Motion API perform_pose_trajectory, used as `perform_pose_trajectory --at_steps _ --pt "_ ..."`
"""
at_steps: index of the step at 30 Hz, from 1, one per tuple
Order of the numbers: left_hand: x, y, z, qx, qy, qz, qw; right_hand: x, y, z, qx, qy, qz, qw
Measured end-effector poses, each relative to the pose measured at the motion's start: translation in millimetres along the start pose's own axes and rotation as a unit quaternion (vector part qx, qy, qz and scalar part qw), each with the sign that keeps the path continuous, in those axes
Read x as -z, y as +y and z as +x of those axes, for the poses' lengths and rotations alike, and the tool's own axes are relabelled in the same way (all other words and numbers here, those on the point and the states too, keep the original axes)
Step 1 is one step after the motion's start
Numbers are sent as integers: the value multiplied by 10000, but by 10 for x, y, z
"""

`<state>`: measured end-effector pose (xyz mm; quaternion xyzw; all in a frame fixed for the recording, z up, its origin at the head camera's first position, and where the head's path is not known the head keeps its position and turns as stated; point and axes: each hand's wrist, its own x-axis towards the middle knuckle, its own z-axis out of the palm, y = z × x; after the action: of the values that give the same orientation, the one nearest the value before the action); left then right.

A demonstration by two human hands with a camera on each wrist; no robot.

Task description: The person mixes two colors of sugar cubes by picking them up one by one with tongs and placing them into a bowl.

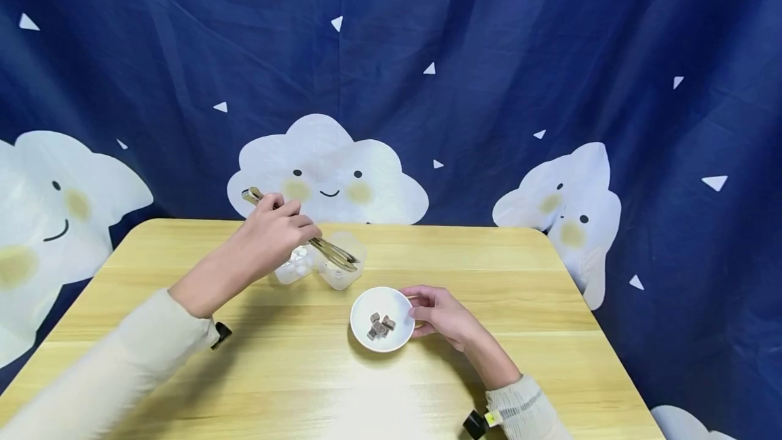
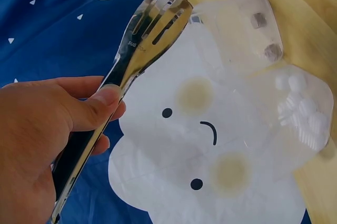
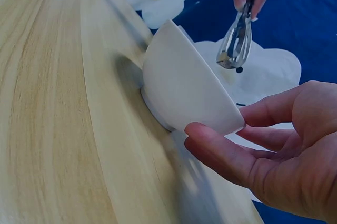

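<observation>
My left hand [image 1: 275, 229] grips metal food tongs [image 2: 152, 29], the thumb pressed along one arm. Their slotted ends slant over a clear plastic container [image 1: 339, 280], and in the left wrist view two small brown cubes [image 2: 259, 20] show in it. A second clear container [image 2: 316, 145] beside it holds white pieces [image 2: 303, 105]. With thumb and fingers at its rim, my right hand [image 1: 446, 318] holds a white bowl [image 3: 184, 82]. Several brown cubes [image 1: 381, 326] lie together in the bottom of the bowl. I cannot tell whether the tongs hold a piece.
Everything stands on a light wooden table [image 1: 293, 372] with rounded far corners. A dark blue curtain [image 1: 391, 73] with white clouds and triangles hangs behind its far edge. The two containers stand side by side near that edge, farther back than the bowl.
</observation>
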<state>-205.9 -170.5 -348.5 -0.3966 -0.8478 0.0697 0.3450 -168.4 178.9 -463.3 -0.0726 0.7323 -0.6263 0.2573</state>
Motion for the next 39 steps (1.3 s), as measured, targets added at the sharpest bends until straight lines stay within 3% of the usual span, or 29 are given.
perform_pose_trajectory --at_steps 23,39 --pt "3 148 -71 51 248 -388 9989 -7 -12 -11 52 10 -87 9999" --pt "-32 363 -50 81 -139 -670 9976 0 1 -3 55 8 -64 10000"
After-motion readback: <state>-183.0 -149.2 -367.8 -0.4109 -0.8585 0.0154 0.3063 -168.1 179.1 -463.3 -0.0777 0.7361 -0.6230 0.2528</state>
